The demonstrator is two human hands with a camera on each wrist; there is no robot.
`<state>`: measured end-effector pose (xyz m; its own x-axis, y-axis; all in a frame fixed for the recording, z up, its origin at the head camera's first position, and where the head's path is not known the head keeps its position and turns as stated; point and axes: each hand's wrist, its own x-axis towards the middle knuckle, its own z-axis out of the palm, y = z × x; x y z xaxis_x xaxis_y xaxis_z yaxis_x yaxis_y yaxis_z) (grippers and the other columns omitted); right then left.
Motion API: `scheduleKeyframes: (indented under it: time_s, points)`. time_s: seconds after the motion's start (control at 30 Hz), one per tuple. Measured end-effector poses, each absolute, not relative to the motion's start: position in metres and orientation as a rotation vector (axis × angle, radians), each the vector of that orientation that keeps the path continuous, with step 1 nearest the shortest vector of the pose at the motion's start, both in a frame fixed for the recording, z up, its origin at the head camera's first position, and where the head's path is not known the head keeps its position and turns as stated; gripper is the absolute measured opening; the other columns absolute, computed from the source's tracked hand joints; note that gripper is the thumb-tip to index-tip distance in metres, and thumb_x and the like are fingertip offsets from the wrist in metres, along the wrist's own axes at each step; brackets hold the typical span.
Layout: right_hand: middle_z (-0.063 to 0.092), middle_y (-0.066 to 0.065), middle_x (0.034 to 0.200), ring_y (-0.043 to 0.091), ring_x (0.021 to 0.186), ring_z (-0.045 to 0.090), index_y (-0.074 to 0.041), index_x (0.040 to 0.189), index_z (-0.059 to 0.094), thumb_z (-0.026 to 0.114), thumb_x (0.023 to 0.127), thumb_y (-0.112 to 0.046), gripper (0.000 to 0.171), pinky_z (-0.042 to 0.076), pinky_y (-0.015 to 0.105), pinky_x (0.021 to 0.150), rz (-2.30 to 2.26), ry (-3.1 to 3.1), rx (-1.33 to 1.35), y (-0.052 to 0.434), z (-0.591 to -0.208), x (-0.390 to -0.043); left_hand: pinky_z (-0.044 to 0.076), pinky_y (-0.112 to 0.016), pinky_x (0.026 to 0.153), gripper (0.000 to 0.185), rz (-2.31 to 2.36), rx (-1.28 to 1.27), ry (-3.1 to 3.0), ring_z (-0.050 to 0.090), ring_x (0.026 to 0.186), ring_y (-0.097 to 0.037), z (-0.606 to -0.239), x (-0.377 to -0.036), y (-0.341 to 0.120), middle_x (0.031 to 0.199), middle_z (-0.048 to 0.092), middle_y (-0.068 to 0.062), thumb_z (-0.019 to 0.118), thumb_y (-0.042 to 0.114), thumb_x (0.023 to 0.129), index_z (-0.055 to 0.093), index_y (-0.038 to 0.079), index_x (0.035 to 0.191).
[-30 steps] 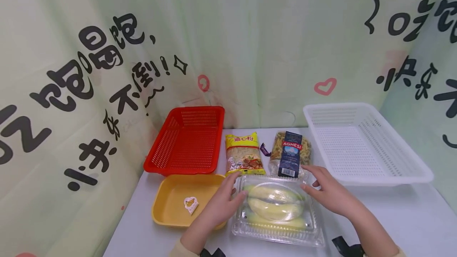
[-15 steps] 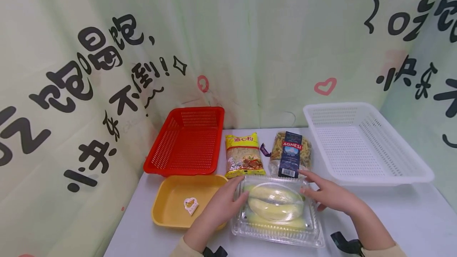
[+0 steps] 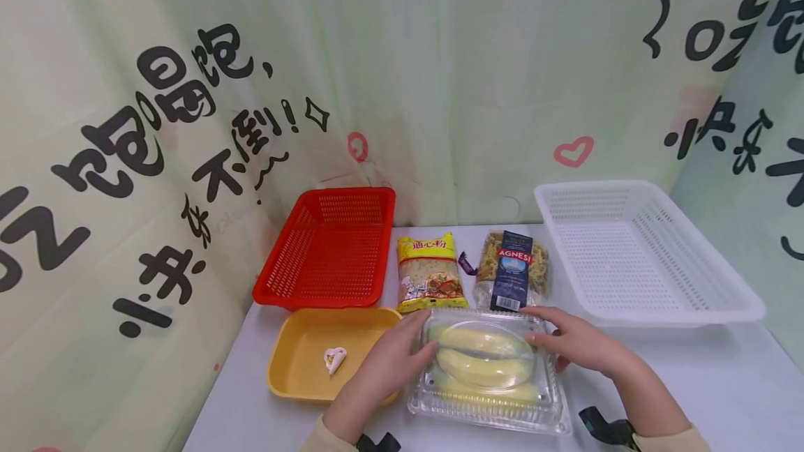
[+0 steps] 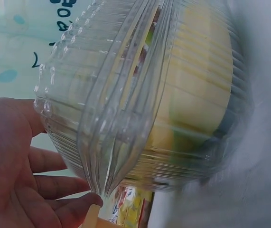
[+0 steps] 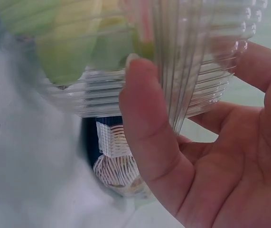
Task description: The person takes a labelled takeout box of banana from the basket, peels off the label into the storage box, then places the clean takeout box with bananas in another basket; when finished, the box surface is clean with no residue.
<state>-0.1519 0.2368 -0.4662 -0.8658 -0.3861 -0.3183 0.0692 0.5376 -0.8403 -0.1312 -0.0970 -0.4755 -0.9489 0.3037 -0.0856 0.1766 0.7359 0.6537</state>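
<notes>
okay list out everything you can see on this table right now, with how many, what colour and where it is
clear plastic clamshell box: one, transparent, front centre of the table, between both hands
bananas: a few, pale yellow, inside the clamshell box
yellow tray: one, yellow, left of the clamshell box
small sticker: one, white, lying in the yellow tray
red basket: one, red, back left
macaroni bag: one, yellow, behind the clamshell box
pasta pack: one, clear with dark blue label, right of the macaroni bag
white basket: one, white, back right
table: one, white
left hand: on the box's left edge
right hand: thumb and fingers curled round the box's right rim
</notes>
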Motion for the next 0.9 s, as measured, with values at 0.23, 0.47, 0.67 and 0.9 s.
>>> scheduleKeyframes:
  time_s: [0.23, 0.47, 0.67, 0.9]
  points:
    - [0.024, 0.033, 0.154, 0.024, 0.083, 0.063, -0.006, 0.151, 0.034, 0.059, 0.099, -0.032, 0.064, 0.057, 0.04, 0.056, -1.327, 2.312, -0.314, 0.236, -0.463, -0.153, 0.04, -0.052, 0.112, 0.064, 1.058, 0.326, 2.726, 0.043, 0.142, -0.026, -0.472, -0.131, -0.095, 0.156, 0.043, 0.001, 0.061, 0.045, 0.095, 0.04, 0.025, 0.152]
    - [0.028, 0.033, 0.151, 0.023, 0.08, 0.063, -0.005, 0.148, 0.038, 0.056, 0.1, -0.029, 0.056, 0.057, 0.04, 0.054, -1.398, 2.293, -0.328, 0.236, -0.46, -0.155, 0.039, -0.053, 0.112, 0.064, 1.08, 0.33, 2.726, 0.043, 0.142, -0.028, -0.47, -0.132, -0.095, 0.156, 0.043, -0.002, 0.061, 0.045, 0.095, 0.04, 0.026, 0.152]
    - [0.037, 0.03, 0.145, 0.024, 0.083, 0.063, -0.006, 0.146, 0.04, 0.056, 0.1, -0.029, 0.054, 0.057, 0.042, 0.056, -1.453, 2.262, -0.293, 0.238, -0.458, -0.157, 0.04, -0.054, 0.112, 0.063, 1.125, 0.335, 2.715, 0.044, 0.141, -0.027, -0.467, -0.136, -0.099, 0.155, 0.043, 0.001, 0.058, 0.051, 0.095, 0.039, 0.031, 0.152]
    - [0.038, 0.029, 0.145, 0.023, 0.089, 0.062, -0.007, 0.145, 0.041, 0.056, 0.1, -0.034, 0.054, 0.058, 0.043, 0.059, -1.463, 2.3, -0.278, 0.237, -0.448, -0.162, 0.052, -0.049, 0.1, 0.063, 1.311, 0.376, 2.643, 0.054, 0.131, -0.032, -0.461, -0.143, -0.107, 0.156, 0.041, -0.002, 0.056, 0.054, 0.095, 0.039, 0.032, 0.151]
